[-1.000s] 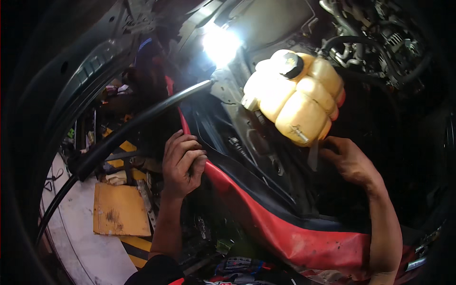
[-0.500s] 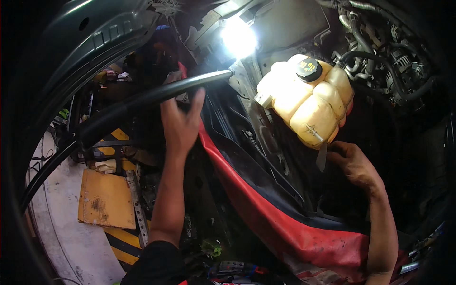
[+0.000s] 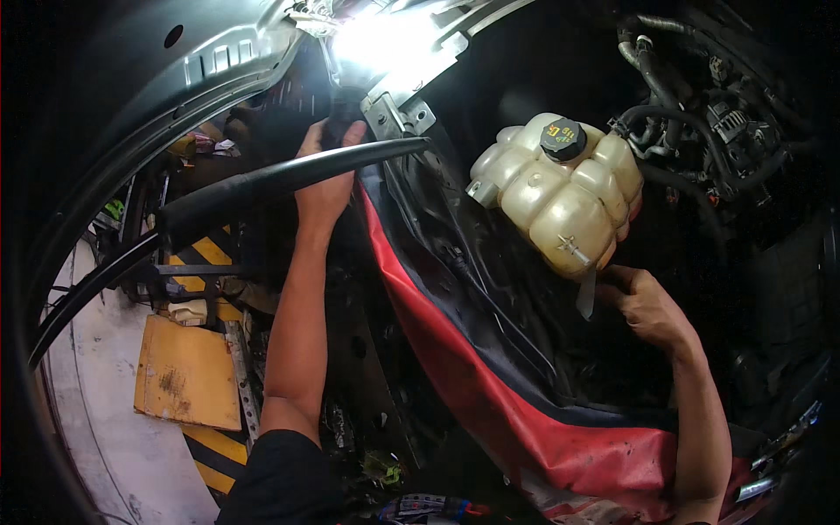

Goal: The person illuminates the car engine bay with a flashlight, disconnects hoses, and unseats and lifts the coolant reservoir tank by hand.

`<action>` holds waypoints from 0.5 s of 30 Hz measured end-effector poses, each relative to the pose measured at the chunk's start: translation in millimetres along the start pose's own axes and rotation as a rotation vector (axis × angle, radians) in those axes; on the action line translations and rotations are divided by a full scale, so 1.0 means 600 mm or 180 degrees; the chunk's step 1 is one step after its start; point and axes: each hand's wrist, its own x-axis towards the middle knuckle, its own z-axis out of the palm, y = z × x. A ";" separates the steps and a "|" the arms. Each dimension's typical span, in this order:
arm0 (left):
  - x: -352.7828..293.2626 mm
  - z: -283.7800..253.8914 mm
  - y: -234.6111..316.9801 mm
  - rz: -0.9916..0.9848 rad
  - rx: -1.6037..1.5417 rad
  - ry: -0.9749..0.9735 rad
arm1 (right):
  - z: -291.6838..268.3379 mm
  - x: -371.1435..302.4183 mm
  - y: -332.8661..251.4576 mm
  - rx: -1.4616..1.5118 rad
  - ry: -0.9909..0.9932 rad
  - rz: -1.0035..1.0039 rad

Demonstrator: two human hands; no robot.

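Beside red sheet (image 3: 525, 433) | left hand (image 3: 325, 194) grips dark-handled lit lamp (image 3: 383, 42) | right hand (image 3: 652, 308) curls under yellowed, lobed plastic tank (image 3: 573, 206), hold unclear

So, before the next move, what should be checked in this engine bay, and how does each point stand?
1. Black cap on the yellowish tank: ok; tightness cannot tell.
2. Lamp lit: ok, glaring brightly.
3. Left hand secure on the dark part below the glare: cannot tell; the black strut crosses in front.
4. Right hand beside the tank's lower end: ok; its grip, cannot tell.
5. Red cover draped along the edge: ok.
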 end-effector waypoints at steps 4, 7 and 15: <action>-0.002 0.015 0.003 0.0593 0.0471 0.0195 | 0.000 -0.005 -0.004 0.0023 0.0093 0.0084; -0.012 0.019 0.002 0.0416 0.0488 0.0161 | 0.001 -0.007 -0.004 0.0196 0.0016 0.0004; -0.053 -0.026 0.065 0.0409 0.0528 0.0350 | 0.000 0.001 0.009 0.0068 0.0020 -0.0077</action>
